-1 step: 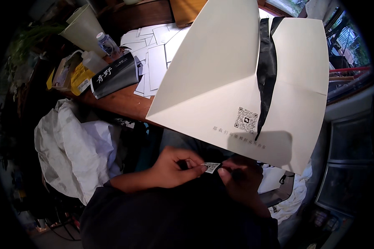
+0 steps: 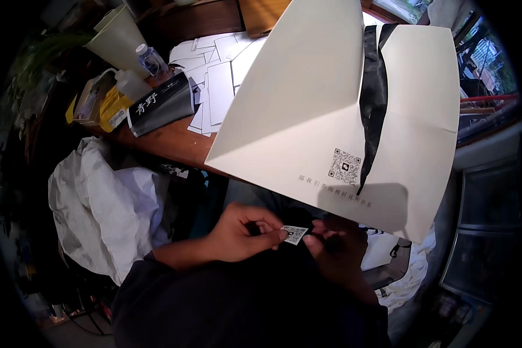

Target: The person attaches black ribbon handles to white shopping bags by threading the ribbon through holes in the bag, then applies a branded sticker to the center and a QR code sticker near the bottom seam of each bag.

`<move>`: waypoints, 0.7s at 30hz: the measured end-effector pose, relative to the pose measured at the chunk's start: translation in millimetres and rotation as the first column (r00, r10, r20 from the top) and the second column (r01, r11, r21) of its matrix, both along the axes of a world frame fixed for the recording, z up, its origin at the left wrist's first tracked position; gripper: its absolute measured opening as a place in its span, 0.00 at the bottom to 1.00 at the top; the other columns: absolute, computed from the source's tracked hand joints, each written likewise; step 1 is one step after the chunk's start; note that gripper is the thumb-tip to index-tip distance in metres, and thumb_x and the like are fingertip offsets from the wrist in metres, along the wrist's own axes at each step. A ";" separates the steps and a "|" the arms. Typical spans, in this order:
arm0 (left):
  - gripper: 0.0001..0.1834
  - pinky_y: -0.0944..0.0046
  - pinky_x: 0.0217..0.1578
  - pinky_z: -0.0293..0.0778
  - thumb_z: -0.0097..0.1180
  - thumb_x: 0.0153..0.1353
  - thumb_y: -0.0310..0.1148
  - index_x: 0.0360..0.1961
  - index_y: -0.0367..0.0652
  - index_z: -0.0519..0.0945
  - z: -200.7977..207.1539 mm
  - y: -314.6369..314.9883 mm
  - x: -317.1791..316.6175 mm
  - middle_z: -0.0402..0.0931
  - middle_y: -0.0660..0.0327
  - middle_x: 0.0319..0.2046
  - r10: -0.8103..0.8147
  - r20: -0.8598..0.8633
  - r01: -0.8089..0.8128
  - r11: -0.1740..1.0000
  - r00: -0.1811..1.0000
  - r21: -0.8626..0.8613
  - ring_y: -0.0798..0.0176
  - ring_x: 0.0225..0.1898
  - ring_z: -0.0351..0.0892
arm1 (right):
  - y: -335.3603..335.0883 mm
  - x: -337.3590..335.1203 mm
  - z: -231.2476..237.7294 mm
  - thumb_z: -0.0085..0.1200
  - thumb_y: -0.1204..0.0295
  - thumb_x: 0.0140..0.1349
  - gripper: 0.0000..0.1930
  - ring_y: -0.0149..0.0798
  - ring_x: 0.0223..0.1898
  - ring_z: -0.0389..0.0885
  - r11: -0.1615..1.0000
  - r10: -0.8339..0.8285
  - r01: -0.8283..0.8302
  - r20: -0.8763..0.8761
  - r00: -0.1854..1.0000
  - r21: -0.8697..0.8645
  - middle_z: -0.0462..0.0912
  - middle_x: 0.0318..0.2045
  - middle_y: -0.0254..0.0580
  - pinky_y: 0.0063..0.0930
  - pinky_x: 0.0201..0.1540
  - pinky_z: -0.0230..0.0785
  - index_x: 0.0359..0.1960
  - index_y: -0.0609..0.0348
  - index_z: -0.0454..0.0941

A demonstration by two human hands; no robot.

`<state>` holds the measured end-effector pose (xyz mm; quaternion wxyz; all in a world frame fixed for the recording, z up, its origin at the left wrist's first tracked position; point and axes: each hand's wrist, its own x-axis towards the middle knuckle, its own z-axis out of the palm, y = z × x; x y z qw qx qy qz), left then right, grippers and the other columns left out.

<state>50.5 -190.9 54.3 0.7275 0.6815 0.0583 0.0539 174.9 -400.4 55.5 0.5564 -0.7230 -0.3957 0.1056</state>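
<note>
Between the thumb and fingers of my left hand (image 2: 246, 232) is a small square white sticker (image 2: 296, 234) with a black QR code facing up. My right hand (image 2: 339, 246) lies in shadow just right of it. Its thumb tip and a fingertip are apart beside the sticker's right edge, with nothing visible between them. Beyond both hands, a large cream folded card (image 2: 296, 139) stands partly opened over the table's edge. It bears a printed QR code (image 2: 345, 167), a line of small print and a black ribbon (image 2: 373, 98).
Loose white paper sheets (image 2: 219, 87) cover part of the wooden table (image 2: 168, 142). At its left are a black printed packet (image 2: 162, 104), a clear bottle (image 2: 151, 61), a white squeeze bottle (image 2: 131, 86) and a cream bucket (image 2: 119, 40). White cloth (image 2: 98, 209) hangs at lower left.
The sticker has tilted so more of its printed face shows. My right fingertip has lifted a little away from the thumb. The card has hardly shifted.
</note>
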 end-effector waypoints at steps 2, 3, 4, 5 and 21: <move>0.03 0.74 0.26 0.77 0.67 0.67 0.21 0.39 0.32 0.87 12.4 1.6 -4.3 0.88 0.58 0.27 -0.037 -0.135 0.014 0.986 0.990 -0.169 0.70 0.27 0.87 | -1.5 3.1 11.1 0.68 0.76 0.59 0.04 0.36 0.30 0.84 0.991 0.110 -0.124 -0.193 0.975 -0.059 0.86 0.30 0.39 0.27 0.35 0.74 0.33 0.61 0.85; 0.03 0.74 0.25 0.77 0.67 0.67 0.21 0.39 0.32 0.87 15.3 2.3 -3.5 0.88 0.58 0.26 -0.063 -0.160 0.026 0.975 0.985 -0.222 0.70 0.27 0.87 | -2.8 2.9 11.1 0.69 0.76 0.59 0.04 0.36 0.28 0.83 0.988 0.133 -0.145 -0.199 0.971 -0.048 0.86 0.28 0.39 0.27 0.33 0.74 0.32 0.60 0.84; 0.03 0.74 0.25 0.77 0.67 0.67 0.21 0.39 0.32 0.87 18.4 2.7 -2.8 0.87 0.58 0.26 -0.090 -0.185 0.037 0.961 0.979 -0.274 0.70 0.27 0.87 | -4.4 2.1 10.0 0.69 0.76 0.59 0.05 0.36 0.26 0.83 0.985 0.156 -0.167 -0.205 0.966 -0.037 0.85 0.27 0.39 0.27 0.31 0.73 0.31 0.60 0.84; 0.02 0.74 0.25 0.76 0.67 0.67 0.21 0.38 0.32 0.87 21.9 2.6 -2.4 0.88 0.57 0.27 -0.084 -0.135 0.057 0.980 0.987 -0.192 0.70 0.27 0.87 | -5.7 1.5 10.1 0.69 0.76 0.59 0.05 0.35 0.24 0.83 0.982 0.178 -0.188 -0.210 0.961 -0.025 0.84 0.25 0.39 0.27 0.28 0.72 0.30 0.59 0.84; 0.06 0.70 0.28 0.77 0.70 0.62 0.19 0.39 0.29 0.88 145.0 34.2 40.2 0.87 0.51 0.33 -0.024 0.326 -0.143 0.867 0.945 0.478 0.68 0.30 0.86 | 3.8 25.0 157.7 0.72 0.62 0.58 0.25 0.56 0.65 0.76 0.907 0.263 0.152 0.812 0.521 -0.392 0.82 0.56 0.44 0.57 0.66 0.68 0.55 0.58 0.80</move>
